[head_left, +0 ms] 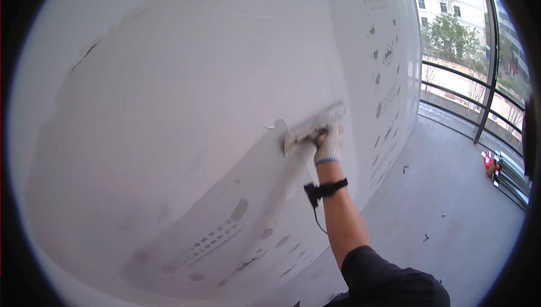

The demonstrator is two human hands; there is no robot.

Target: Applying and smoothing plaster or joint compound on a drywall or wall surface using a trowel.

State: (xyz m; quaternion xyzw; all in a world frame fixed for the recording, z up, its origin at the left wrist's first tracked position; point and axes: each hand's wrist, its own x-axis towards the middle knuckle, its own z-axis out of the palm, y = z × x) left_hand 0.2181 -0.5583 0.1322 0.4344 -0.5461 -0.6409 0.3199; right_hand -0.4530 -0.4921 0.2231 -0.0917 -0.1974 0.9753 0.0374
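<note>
A black-sleeved right arm (346, 219) reaches forward, gloved hand (328, 142) gripping probably a trowel (295, 138).

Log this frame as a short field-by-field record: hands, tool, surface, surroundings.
right hand: in a pale knit glove with a blue cuff, closed around the tool
left hand: not in view
tool: flat trowel, motion-blurred, at the wall; exact blade contact unclear
wall: smooth pale coat over a broad area; printed marks and grey patches below and to the right
wrist: black strap with a thin cable
floor: grey, with small dark scraps
far right: dark-framed window, bundled long pieces beneath
</note>
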